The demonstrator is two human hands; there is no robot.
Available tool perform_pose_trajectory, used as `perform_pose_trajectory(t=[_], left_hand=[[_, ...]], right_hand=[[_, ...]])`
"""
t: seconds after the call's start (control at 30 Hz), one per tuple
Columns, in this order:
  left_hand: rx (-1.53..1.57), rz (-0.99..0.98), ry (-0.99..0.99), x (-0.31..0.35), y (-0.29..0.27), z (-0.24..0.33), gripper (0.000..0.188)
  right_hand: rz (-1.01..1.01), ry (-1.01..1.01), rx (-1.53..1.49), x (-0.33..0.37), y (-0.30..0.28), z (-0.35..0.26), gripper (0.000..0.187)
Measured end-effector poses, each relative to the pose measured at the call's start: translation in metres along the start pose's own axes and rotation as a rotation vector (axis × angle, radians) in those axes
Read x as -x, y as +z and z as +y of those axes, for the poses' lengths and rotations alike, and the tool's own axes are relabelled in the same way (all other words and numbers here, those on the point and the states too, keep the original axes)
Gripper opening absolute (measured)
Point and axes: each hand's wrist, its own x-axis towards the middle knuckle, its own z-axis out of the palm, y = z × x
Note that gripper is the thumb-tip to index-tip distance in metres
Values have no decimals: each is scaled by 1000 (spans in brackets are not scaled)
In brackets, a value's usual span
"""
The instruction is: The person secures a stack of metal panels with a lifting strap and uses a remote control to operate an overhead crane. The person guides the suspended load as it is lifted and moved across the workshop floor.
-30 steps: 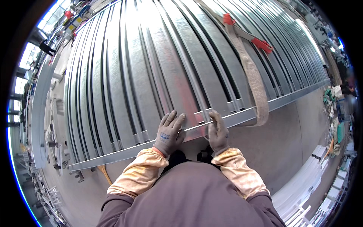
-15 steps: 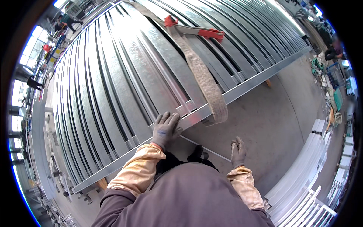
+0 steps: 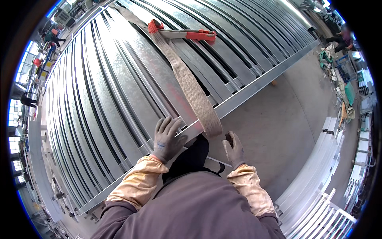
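A wide stack of slatted galvanized metal panels (image 3: pixel 135 75) lies in front of me. A beige lifting sling (image 3: pixel 187 79) with red end sleeves (image 3: pixel 201 36) runs across it and loops down over its near edge. My left hand (image 3: pixel 168 137), in a grey glove, is at that edge, fingers spread, just left of the sling; whether it touches the metal I cannot tell. Off the edge, to the right of the sling's loop, my right hand (image 3: pixel 234 149) hangs in a grey glove with its fingers apart and nothing in it.
White metal bars (image 3: pixel 314 163) lie bundled on the floor at the right, with a white slatted frame (image 3: pixel 322 215) nearer me. A person (image 3: pixel 342 42) is at the far right; another (image 3: pixel 53 38) is at the far left. A long grey beam (image 3: pixel 39 159) runs along the left side.
My right hand has come up and inward toward the sling's loop. My left hand's fingers have lifted and spread at the panel edge. My view has shifted slightly.
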Motion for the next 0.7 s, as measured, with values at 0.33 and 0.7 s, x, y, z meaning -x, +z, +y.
perform_pose_trajectory(t=[0.33,0.7], left_hand=[[52,-283,-37,-40,21,-7,66],[75,-290,-96,-59,16,-10,62]], right_hand=[[-558,453,127,-73,6,-57,54],[-473,279,335,-132,-44,-110,38]])
